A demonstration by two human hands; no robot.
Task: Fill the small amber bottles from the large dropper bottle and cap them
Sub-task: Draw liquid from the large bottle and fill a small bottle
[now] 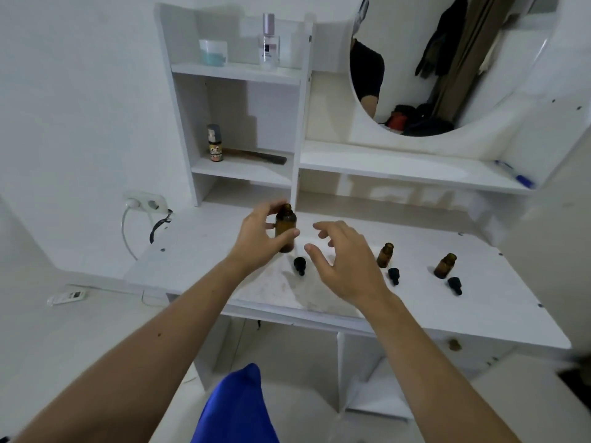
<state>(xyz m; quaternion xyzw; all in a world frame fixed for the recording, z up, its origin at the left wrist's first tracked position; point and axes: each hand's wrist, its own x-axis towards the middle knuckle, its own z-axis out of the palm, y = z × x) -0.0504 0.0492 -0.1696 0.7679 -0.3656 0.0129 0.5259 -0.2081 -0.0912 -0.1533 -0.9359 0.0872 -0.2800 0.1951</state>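
- Head view is showing a white vanity desk (198, 251) carrying everything for the task, and the filling is looking barely begun.
- The left hand (256, 241) is gripping the large amber bottle (285, 228) upright above the desk, thumb and fingers curled round it; its neck is standing uncapped.
- The right hand (342, 260) is hovering at 3 o'clock of that bottle, fingers spread and loose, holding nothing.
- Two small amber bottles (384, 255) (445, 266) are standing uncapped at 4 o'clock of the right hand; I cannot tell whether they hold liquid.
- Three black dropper caps (299, 265) (394, 275) (454, 285) are lying loose on the desk, so capping is remaining undone.
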